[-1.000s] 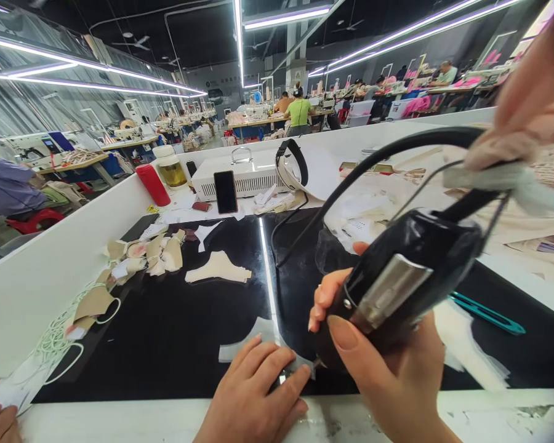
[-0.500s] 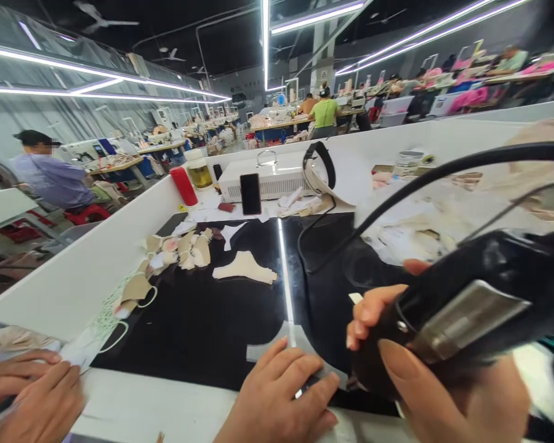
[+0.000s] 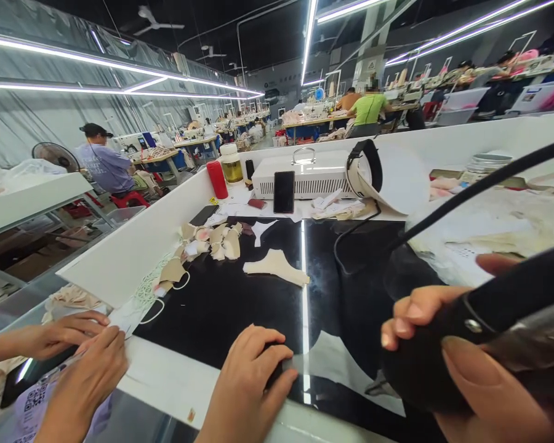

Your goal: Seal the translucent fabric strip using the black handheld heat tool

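Note:
My right hand point(image 3: 489, 384) is wrapped around a black corded hand tool point(image 3: 420, 369) whose kind I cannot make out. Its narrow metal tip point(image 3: 381, 389) is over a thin, pale grey-white cut piece of fabric point(image 3: 337, 363) on the black tabletop point(image 3: 221, 301). At the left end of that piece, my left hand point(image 3: 253, 375) lies low with curled fingers. Something dark shows between its thumb and forefinger, mostly hidden. Farther back is a cream cut piece point(image 3: 274, 266) of similar shape, and behind it a small white one point(image 3: 261, 231).
At left, another person's hands point(image 3: 80, 351) work at the table edge. Beige bundles point(image 3: 224, 241) and pale green cord point(image 3: 153, 288) lie along the left wall. A phone point(image 3: 284, 192) leans on a white metal box point(image 3: 263, 178). The tool's black cable point(image 3: 480, 184) arches across the right side.
The view has swung left. My left hand has slid to the left end of the fabric piece, uncovering more of it. The tool remains in my right hand, its tip still by the fabric.

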A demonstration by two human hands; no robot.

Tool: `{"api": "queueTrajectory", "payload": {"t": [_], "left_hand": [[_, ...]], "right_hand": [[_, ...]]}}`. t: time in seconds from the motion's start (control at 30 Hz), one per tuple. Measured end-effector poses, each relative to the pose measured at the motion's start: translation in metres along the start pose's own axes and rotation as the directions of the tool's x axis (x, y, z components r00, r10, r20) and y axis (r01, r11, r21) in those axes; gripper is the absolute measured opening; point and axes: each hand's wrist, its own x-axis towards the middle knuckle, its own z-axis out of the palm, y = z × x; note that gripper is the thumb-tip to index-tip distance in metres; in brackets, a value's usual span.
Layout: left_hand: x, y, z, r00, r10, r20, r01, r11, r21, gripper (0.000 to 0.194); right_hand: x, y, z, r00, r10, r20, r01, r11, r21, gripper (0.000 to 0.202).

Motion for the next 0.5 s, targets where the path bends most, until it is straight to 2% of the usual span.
{"api": "queueTrajectory", "payload": {"t": [0.07, 0.2, 0.3, 0.5], "left_hand": [[0.0, 0.0, 0.0, 1.0, -0.002, 0.008, 0.002, 1.0, -0.025, 0.007], [-0.002, -0.002, -0.002, 1.0, -0.009, 0.016, 0.01, 1.0, -0.021, 0.012], [-0.005, 0.0, -0.004, 1.0, -0.026, 0.014, 0.027, 0.998, -0.058, 0.008], [-0.006, 0.005, -0.007, 0.981, -0.104, 0.164, 0.121, 0.987, -0.101, 0.012]], "right_hand": [[-0.003, -0.003, 0.02, 1.0, 0.001, 0.008, -0.001, 0.999, 0.039, 0.061], [-0.006, -0.001, 0.05, 0.991, -0.034, 0.131, 0.025, 0.998, 0.064, 0.033], [-0.007, 0.004, 0.06, 0.983, -0.058, 0.177, 0.042, 0.995, 0.094, 0.026], [-0.01, 0.008, 0.067, 0.976, -0.06, 0.211, 0.034, 0.992, 0.124, 0.029]]}}
